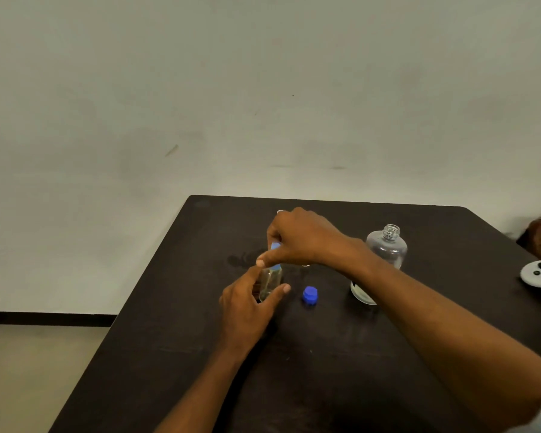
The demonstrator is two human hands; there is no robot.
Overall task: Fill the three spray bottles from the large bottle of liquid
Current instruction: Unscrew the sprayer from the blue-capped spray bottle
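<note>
Fingers (280,289) of our left hand (247,310) curl round a small clear bottle (270,281) mid-desk (175,339); our right hand (306,239) pinches its blue top (275,247) from above. We count three bottles: this one, an open clear bottle (387,246) to the right, and a third bottle (361,294) mostly hidden under our right forearm. One loose blue cap (310,295) lies just right of the held bottle. We cannot make out the liquid levels.
</note>
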